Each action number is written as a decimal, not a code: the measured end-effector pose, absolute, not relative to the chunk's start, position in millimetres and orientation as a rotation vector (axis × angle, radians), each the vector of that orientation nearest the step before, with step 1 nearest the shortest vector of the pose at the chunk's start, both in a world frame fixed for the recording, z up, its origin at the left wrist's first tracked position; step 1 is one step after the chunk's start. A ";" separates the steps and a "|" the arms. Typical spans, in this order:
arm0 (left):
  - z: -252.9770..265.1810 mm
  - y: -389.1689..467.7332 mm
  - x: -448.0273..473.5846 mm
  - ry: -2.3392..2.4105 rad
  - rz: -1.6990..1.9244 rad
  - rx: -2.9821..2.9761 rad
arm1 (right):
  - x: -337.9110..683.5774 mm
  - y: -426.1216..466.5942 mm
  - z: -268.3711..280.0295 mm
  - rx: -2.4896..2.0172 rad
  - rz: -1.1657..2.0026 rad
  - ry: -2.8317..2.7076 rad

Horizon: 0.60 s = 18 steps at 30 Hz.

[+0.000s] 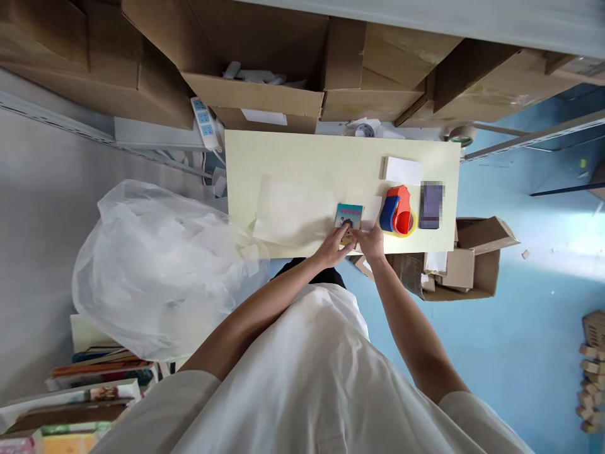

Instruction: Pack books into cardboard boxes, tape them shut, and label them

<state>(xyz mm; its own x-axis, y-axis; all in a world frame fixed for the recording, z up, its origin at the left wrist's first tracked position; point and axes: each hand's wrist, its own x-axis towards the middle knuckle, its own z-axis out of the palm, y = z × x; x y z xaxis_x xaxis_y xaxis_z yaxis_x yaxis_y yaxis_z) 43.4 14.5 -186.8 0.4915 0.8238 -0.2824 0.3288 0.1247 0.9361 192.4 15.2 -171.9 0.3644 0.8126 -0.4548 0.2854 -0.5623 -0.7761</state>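
Your left hand (pixel 336 244) has its thumb and forefinger parted over the lower part of a small booklet (pixel 349 215), fingertips resting on the cover. Your right hand (pixel 371 242) is curled, with its thumb at the booklet's lower right side; you can't tell from this view whether it pinches the edge. The booklet lies beneath your left fingers and just left of your right hand, near the middle of the worktop's (pixel 283 154) near edge.

A white slip (pixel 373 209) lies just past your right fingers. Close on that side stands the red-and-blue tape dispenser (pixel 399 203), the nearest bulky thing to your right hand. Beyond it, toward the right edge, is a dark phone (pixel 430 207), and a white box (pixel 403 169) sits farther back. To your left lies a large white sheet (pixel 295 211).

A clear plastic bag (pixel 161 265) bulges over the near left corner. Behind the far edge stand cardboard boxes (pixel 265 94), with a power strip (pixel 205 123) by the far left corner and a tape roll (pixel 462 135) by the far right.

Pink lettering crosses the booklet's teal top, too small for you to read.
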 end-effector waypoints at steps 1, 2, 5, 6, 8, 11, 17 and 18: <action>-184.1 13.5 44.6 1.034 0.516 1.355 | 189.6 13.7 -165.7 -1.983 1.221 -0.933; -181.6 13.5 44.2 1.017 0.542 1.257 | 186.0 13.3 -160.0 -1.915 1.305 -0.919; -177.5 19.5 33.4 1.019 0.601 0.996 | 173.4 17.0 -150.9 -1.689 1.578 -0.892; -177.6 23.1 27.1 1.036 0.607 0.912 | 169.0 19.5 -151.3 -1.633 1.658 -0.885; -180.1 31.5 11.8 1.100 0.601 0.758 | 159.6 25.3 -156.7 -1.569 1.789 -0.892; -186.5 43.1 -14.0 1.194 0.583 0.646 | 144.6 33.6 -171.4 -1.567 1.898 -0.913; -187.4 40.9 -42.7 1.744 0.646 1.140 | 126.5 41.5 -193.3 -1.723 1.862 -0.841; -186.9 37.8 -40.0 1.747 0.676 1.270 | 125.8 42.0 -194.2 -1.725 1.858 -0.842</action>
<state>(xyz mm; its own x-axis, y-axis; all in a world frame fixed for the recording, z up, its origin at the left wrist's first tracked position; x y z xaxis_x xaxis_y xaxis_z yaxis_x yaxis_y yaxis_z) -40.0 37.8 -186.9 -0.1227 0.9396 -0.3194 0.4799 0.3379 0.8097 125.8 42.0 -194.2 -0.1032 0.6998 -0.7068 0.0703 -0.7037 -0.7070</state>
